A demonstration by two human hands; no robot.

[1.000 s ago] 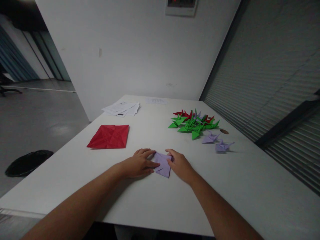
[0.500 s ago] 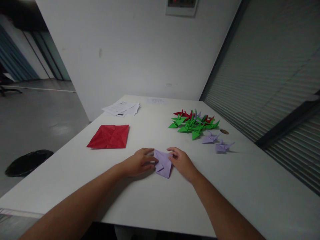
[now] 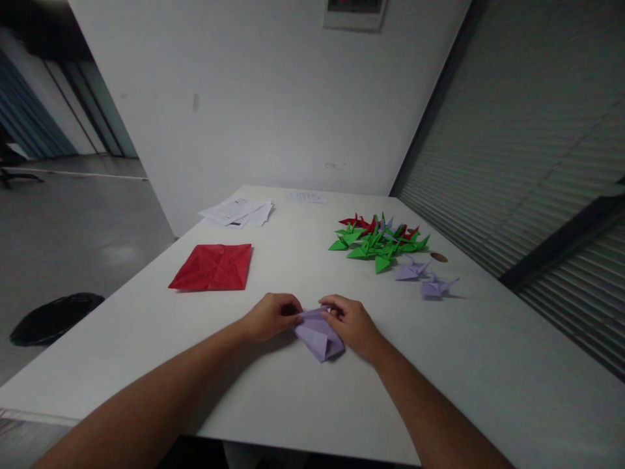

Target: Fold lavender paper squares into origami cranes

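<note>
A piece of folded purple origami paper [image 3: 319, 339] is between my two hands, just above or on the white table, with a flap standing out toward me. My left hand [image 3: 274, 317] pinches its upper left edge between thumb and fingers. At the upper right edge, my right hand [image 3: 352, 326] grips the paper with thumb and bent fingers. Part of the paper's far edge is hidden behind the fingers.
A creased red paper sheet [image 3: 212, 267] lies to the left. Several green paper cranes [image 3: 374, 246], with red and purple ones among them, are heaped at the right. Two purple cranes [image 3: 437, 286] stand nearer. Printed papers [image 3: 237, 212] lie at the back left; a black-lined bin [image 3: 56, 319] is beside the table.
The purple paper has turned and its far edge is lifted, with a flap now opened toward me. Both hands have closed on its upper edges.
</note>
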